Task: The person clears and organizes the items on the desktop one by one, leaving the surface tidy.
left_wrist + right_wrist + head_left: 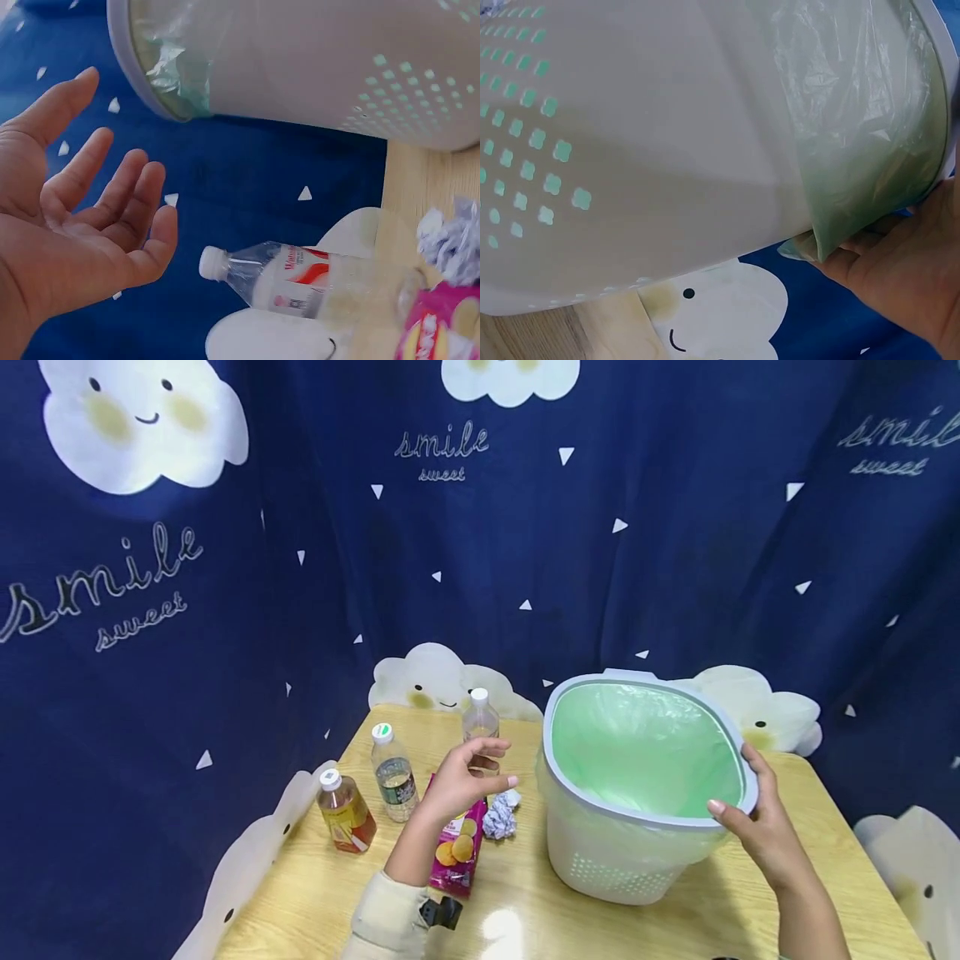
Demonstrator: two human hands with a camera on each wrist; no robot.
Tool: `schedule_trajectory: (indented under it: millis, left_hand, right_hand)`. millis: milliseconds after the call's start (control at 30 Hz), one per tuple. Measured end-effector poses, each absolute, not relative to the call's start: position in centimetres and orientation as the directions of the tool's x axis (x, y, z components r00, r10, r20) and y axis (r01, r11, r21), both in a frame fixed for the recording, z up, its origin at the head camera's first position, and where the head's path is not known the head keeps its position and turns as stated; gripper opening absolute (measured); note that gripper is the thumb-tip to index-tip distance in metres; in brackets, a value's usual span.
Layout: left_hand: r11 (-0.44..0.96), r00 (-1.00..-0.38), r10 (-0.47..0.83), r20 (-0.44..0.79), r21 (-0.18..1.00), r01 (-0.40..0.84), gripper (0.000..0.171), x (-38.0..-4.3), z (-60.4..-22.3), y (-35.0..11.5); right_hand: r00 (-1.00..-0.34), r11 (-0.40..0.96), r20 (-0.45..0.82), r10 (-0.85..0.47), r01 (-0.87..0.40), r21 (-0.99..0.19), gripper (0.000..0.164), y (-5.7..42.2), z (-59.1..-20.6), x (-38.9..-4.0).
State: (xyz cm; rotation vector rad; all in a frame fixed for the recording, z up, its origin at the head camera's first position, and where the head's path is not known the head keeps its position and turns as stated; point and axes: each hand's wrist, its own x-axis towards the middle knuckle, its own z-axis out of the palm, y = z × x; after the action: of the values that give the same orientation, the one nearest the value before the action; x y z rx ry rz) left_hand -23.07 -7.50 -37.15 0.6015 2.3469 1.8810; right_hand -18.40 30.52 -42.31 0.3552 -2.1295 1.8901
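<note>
A white bin [600, 852] with a perforated lower wall and a grey rim stands on the table. A green plastic bag [645, 743] lines it and folds out under the rim. My right hand [765, 827] grips the right side of the rim, its thumb towards the inside; in the right wrist view the bag's loose edge [855, 180] hangs by the fingers. My left hand [467, 778] is in the air left of the bin, fingers loosely bent, holding nothing. Below it lie a purple snack packet [457, 852] and a crumpled paper ball [500, 817].
A clear bottle [480, 720] with a white cap stands behind my left hand. Further left are a water bottle [395, 781] and a bottle of amber drink [347, 814]. A dark blue curtain [480, 543] hangs behind the wooden table [315, 902].
</note>
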Motion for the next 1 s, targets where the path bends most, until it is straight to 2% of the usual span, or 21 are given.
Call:
schedule_trajectory:
  millis: [233, 400, 533, 767, 1000]
  left_hand:
    - [0.01, -0.925, 0.343, 0.166, 0.984, 0.18, 0.042, -22.2, -40.6, -7.8]
    - [-0.03, -0.942, 0.297, 0.158, 0.987, 0.157, 0.043, -21.8, -42.6, -7.7]
    - [-0.035, -0.957, 0.231, 0.173, 0.985, 0.17, 0.044, -21.7, -43.6, -7.7]
    - [0.067, -0.979, 0.132, 0.158, 0.983, 0.168, 0.046, -21.9, -45.6, -7.9]
    - [0.032, -0.987, 0.086, 0.137, 0.99, 0.14, 0.05, -22.7, -48.4, -7.9]
  right_hand:
    - [-0.937, 0.116, 0.35, 0.003, -0.347, -0.931, 0.082, 30.2, -42.8, -18.1]
    - [-0.939, 0.143, 0.344, -0.01, -0.342, -0.929, 0.082, 30.2, -42.6, -18.1]
    - [-0.936, 0.134, 0.351, -0.01, -0.349, -0.927, 0.082, 30.3, -42.4, -18.1]
    - [-0.936, 0.147, 0.351, 0.003, -0.347, -0.926, 0.082, 30.4, -42.4, -18.1]
    - [-0.942, 0.195, 0.334, 0.009, -0.326, -0.925, 0.082, 30.5, -42.5, -18.0]
